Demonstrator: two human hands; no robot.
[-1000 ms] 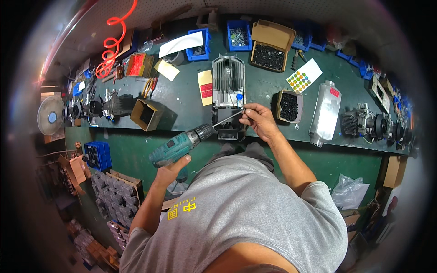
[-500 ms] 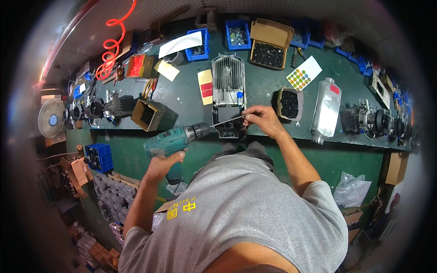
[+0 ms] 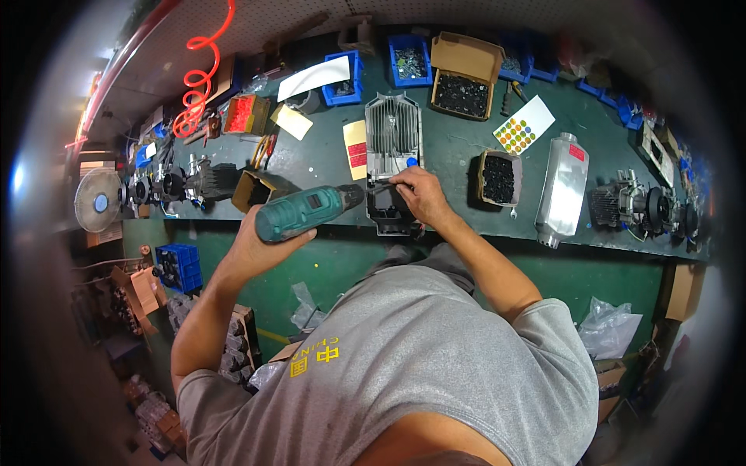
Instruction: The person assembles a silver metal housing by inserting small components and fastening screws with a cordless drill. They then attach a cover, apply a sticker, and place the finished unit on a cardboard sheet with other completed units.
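The left hand (image 3: 252, 250), near the bench (image 3: 457, 190) edge, has its fingers wrapped round the drill (image 3: 303, 213), pointing right. The right hand (image 3: 423, 196) reaches far-left, fingertips pinching the bit (image 3: 379, 186) above the metal housing (image 3: 393, 136). Bare bench separates housing and box (image 3: 498, 180) at right.

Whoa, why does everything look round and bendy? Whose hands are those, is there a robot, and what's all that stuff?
No robot here! These are a person's two bare hands. A camera worn on their head looks down, and its very wide lens bends straight edges. That's their grey shirt below.

The left hand holds a green drill. The right hand is at a metal machine with ridges, near the drill's front end. I can't tell exactly what its fingertips pinch.

On the green table you can also see a blue bin, a sheet of round stickers and a shiny silver can.
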